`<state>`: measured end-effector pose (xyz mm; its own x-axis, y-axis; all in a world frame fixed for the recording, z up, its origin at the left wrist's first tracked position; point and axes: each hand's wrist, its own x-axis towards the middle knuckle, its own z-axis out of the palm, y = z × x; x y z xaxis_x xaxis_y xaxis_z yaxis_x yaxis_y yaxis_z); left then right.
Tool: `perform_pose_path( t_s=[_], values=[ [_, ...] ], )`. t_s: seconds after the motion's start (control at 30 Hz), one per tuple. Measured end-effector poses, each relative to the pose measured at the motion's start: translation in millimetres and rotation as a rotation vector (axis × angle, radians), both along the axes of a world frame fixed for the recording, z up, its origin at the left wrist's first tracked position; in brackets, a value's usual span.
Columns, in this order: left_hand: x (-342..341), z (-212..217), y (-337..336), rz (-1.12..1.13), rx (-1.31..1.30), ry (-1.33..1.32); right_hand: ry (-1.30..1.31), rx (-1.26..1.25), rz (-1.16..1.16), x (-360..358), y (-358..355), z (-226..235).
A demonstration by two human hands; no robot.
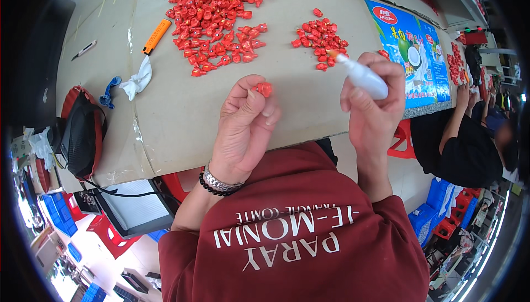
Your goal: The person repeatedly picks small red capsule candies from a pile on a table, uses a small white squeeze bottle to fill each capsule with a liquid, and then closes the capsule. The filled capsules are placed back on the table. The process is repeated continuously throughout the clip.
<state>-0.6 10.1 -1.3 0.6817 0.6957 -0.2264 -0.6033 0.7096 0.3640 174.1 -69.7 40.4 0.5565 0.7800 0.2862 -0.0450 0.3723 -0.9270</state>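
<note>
Between the thumb and fingers of my left hand [245, 122] is a small red plastic piece [264, 89], held just above the table. My right hand [376, 100] grips a white squeeze bottle [365, 79], tilted so that its orange-brown tip points up and left, over the edge of a smaller pile of red pieces [323, 34]. Beyond my left hand lies a larger pile of similar red pieces [207, 17]. The bottle tip and the held piece are apart.
Left on the table [182, 120] are an orange utility knife [157, 37], a white crumpled tissue [138, 79], a blue scrap [109, 92], a pen [84, 49] and a black-and-red bag-like object [83, 133]. A blue printed sheet [411, 53] lies right. Another person [464, 142] sits farther right.
</note>
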Motion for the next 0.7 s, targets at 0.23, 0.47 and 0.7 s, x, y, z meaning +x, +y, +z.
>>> perform_pose_path(
  t_s=[0.23, 0.47, 0.7],
  values=[
    [-3.0, -6.7, 1.0, -0.042, -0.105, -0.146, 0.246, -0.217, 0.068, 28.1, 22.5, -10.6],
    [-7.7, -11.2, -0.3, -0.063, -0.162, -0.168, -0.604, -0.587, 0.036, 45.3, 69.2, -20.7],
    [-13.7, -4.2, 0.6, -0.071, -0.13, -0.109, -1.44, -0.604, -0.003, 32.8, 89.5, -30.3]
  ],
)
